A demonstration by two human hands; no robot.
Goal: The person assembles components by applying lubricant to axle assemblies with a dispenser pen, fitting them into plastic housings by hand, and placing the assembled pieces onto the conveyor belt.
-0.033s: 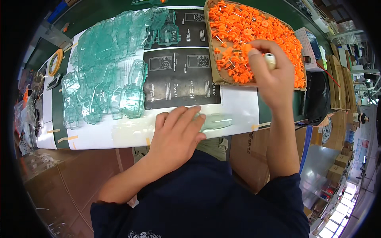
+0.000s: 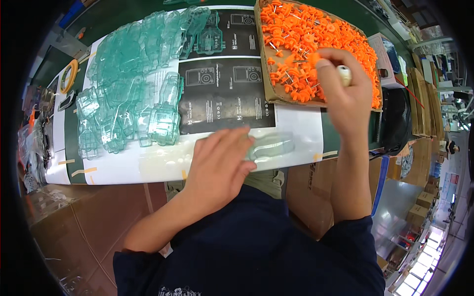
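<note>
My left hand [image 2: 219,160] holds the left end of a clear plastic shell [image 2: 275,146] at the table's near edge, fingers over the top and thumb on the near side. Above the box of orange parts, my right hand [image 2: 348,91] is closed. An orange plastic piece [image 2: 314,60] is pinched at its thumb and fingertips. A cream-coloured rounded handle end [image 2: 344,75] with a hole sticks out of the same hand; the rest is hidden in the palm. Many orange plastic pieces [image 2: 340,37] with metal pins fill the shallow cardboard box [image 2: 269,89] under it.
Piled green-tinted clear shells [image 2: 128,47] cover the table's left side. Between pile and box lie black printed sheets [image 2: 224,93] on white paper. A yellow tape roll [image 2: 69,76] is at far left. Beyond the box, on the right, sit a black bag [image 2: 396,121] and cardboard boxes.
My right hand has shifted slightly to the right with the orange piece and handle. The clear shell has slid slightly right and away from me, while my left hand has moved very little.
</note>
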